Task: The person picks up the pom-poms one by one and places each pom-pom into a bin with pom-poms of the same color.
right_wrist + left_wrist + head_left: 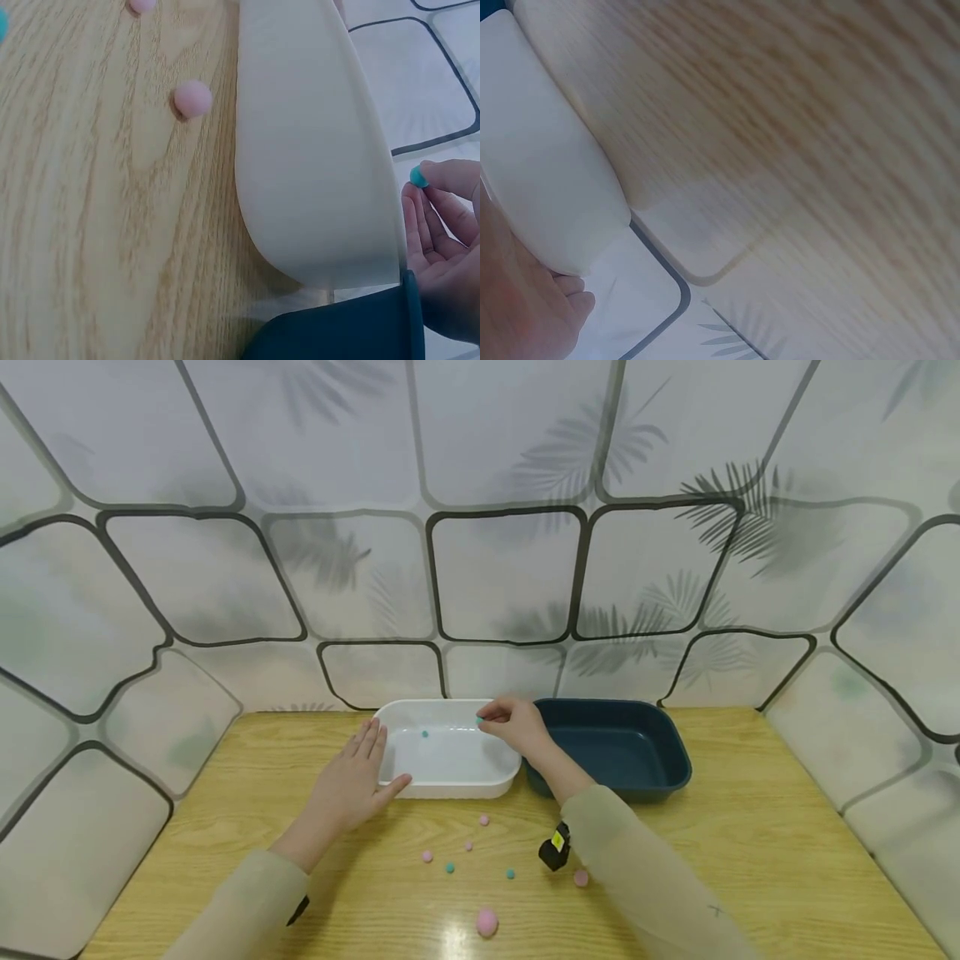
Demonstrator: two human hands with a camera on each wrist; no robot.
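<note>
1. One yellow label (558,841) marks the black device (553,852) by the right cuff, its print too small to read; a dark cross-shaped mark (716,911) shows farther up the sleeve (645,860).
2. Two trays stand along the back edge of the table (765,827), before a leaf-patterned backdrop (510,577): a white tray (442,768) and, just beside its right end, a dark blue tray (611,752).
3. Wood grain runs from the dark blue tray to the table's right edge, and from the white tray to its left edge.
4. Over the white tray's right rear part, the right hand (517,722) pinches a small teal ball (418,177) between thumb and forefinger.
5. Fingers extended, the left hand (352,785) rests on the white tray's left rim, thumb at the front left corner.
6. Another teal ball (425,734) lies inside the white tray, toward its rear left corner.
7. Five pink balls (427,857) and two loose teal balls (450,867) dot the table in front of the trays, the largest pink one nearest the viewer.
</note>
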